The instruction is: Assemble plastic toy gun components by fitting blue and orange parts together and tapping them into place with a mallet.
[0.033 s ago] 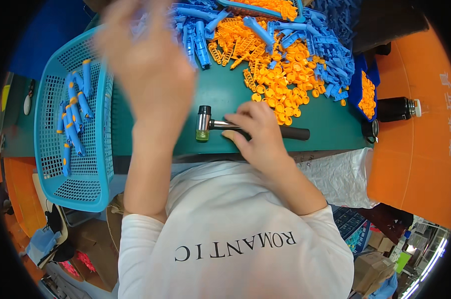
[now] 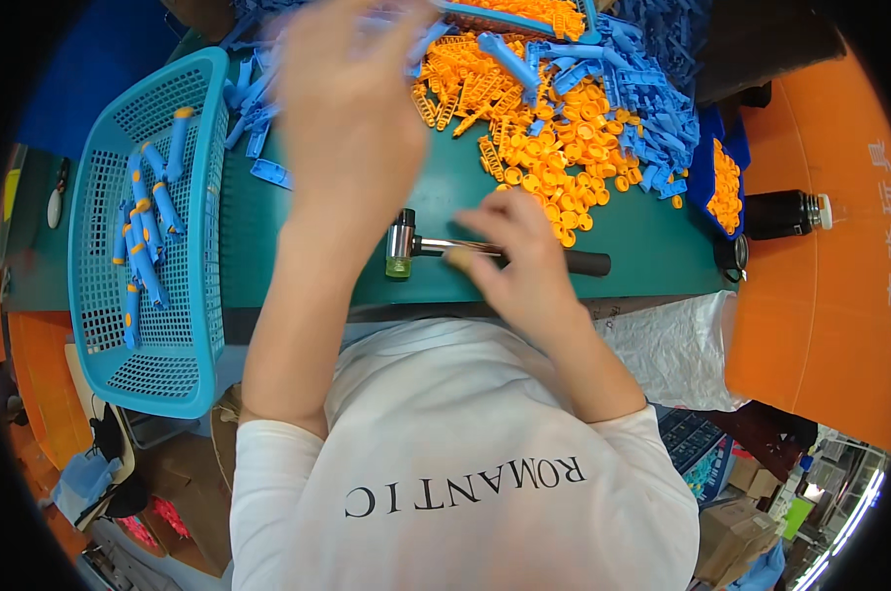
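My left hand (image 2: 352, 118) is smeared by motion and reaches over the far pile of blue plastic parts (image 2: 391, 25); its fingers are too blurred to read. Just above the handle of a small mallet (image 2: 402, 244) is my right hand (image 2: 519, 246), thumb and fingers apart with a gap between them. The thumb tip looks yellowish; what covers it, I cannot make out. The mallet lies sideways on the green table, its head black at one end and clear green at the other. Beyond my right hand lie orange round caps (image 2: 564, 163) and orange ladder-shaped strips (image 2: 465, 79).
A light-blue basket (image 2: 214, 325) at the left holds several blue tubes with orange ends. More blue parts (image 2: 652, 118) are heaped at the far right. A dark blue bin (image 2: 706, 187) of orange pieces stands by a black bottle (image 2: 785, 215) at the right edge.
My left hand has shifted right across the blue parts, uncovering some beside the basket. My right hand's thumb and fingers have drawn slightly toward the right over the mallet.
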Available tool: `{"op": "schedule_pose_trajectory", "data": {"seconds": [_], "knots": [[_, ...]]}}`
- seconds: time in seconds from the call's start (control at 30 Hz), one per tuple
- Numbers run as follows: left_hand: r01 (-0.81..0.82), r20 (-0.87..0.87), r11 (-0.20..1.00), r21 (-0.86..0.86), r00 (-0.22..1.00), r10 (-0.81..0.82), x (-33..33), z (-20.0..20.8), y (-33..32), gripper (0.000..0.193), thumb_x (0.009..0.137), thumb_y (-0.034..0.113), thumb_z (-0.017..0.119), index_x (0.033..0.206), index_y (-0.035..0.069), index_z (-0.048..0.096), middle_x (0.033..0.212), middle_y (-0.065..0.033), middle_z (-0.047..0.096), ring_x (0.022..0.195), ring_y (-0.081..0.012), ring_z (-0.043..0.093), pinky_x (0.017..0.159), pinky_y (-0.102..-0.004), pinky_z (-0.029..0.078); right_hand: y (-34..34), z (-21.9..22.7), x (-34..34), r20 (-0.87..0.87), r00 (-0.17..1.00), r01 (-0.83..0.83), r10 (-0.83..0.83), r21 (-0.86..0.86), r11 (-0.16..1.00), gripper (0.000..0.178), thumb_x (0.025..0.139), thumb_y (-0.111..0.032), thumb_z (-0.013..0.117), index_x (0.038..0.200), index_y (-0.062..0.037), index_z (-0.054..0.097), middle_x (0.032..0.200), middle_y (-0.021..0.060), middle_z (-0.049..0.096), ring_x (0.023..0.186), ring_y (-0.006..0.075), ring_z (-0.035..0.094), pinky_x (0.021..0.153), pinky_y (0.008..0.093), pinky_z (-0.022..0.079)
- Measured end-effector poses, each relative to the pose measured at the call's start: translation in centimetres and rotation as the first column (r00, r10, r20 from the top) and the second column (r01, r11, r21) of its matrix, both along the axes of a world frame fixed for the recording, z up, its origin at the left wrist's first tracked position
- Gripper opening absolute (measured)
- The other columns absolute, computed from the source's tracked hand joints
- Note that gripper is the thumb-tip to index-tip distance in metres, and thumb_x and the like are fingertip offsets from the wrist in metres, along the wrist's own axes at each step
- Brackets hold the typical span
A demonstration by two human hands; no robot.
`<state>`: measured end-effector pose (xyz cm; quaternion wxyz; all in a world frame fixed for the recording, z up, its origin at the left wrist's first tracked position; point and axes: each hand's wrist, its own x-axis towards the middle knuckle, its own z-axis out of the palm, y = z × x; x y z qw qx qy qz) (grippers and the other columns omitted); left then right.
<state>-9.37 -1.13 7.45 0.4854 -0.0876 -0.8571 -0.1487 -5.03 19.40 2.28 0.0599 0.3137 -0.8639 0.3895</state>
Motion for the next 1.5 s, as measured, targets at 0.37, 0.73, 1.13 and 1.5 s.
{"op": "schedule_pose_trajectory", "data": {"seconds": [0.37,0.73,1.13,1.5], "knots": [[0.371,0.231,0.911,-0.180,0.916,-0.327,-9.0,-4.1,4.4,0.023,0.078,0.011,0.074,0.101,0.013,0.077,0.101,-0.0051,0.071,0.103,-0.0237,0.066,0.089,-0.0377,0.053,1.5,-0.9,-4.2,-0.094,0.976,0.213,-0.198,0.197,0.957,0.019,0.075,-0.010,0.081,0.090,-0.0010,0.073,0.086,0.0107,0.061,0.084,0.0295,0.061,0.077,0.0402,0.049],[0.039,0.287,0.680,0.732,0.888,-0.360,9.8,-4.5,-1.2,0.030,0.082,-0.002,0.076,0.112,-0.002,0.073,0.099,-0.0109,0.070,0.087,-0.0177,0.068,0.079,-0.0291,0.056,0.1,0.8,-3.1,0.106,0.993,-0.021,0.044,-0.210,0.978,0.020,0.073,0.003,0.076,0.093,0.0001,0.071,0.088,0.0069,0.068,0.070,0.0136,0.064,0.063,0.0255,0.051],[0.202,0.216,0.653,0.730,0.838,-0.501,11.9,-7.9,-1.7,0.027,0.085,-0.003,0.070,0.112,0.000,0.071,0.105,-0.0144,0.073,0.091,-0.0257,0.071,0.080,-0.0325,0.056,-5.4,3.7,-3.3,0.111,0.854,-0.454,0.508,-0.318,0.832,0.029,0.072,0.007,0.073,0.099,-0.0018,0.073,0.093,0.0067,0.067,0.075,0.0137,0.062,0.067,0.0263,0.051],[0.287,0.263,0.563,0.775,0.663,-0.701,10.9,-8.2,-3.1,0.025,0.095,-0.003,0.056,0.120,-0.003,0.061,0.110,-0.0174,0.067,0.096,-0.0335,0.065,0.084,-0.0366,0.052,-6.3,3.9,-5.3,0.178,0.702,-0.636,0.689,-0.279,0.720,0.030,0.074,0.008,0.073,0.103,-0.0010,0.074,0.097,0.0080,0.065,0.077,0.0155,0.064,0.067,0.0271,0.053]]}}
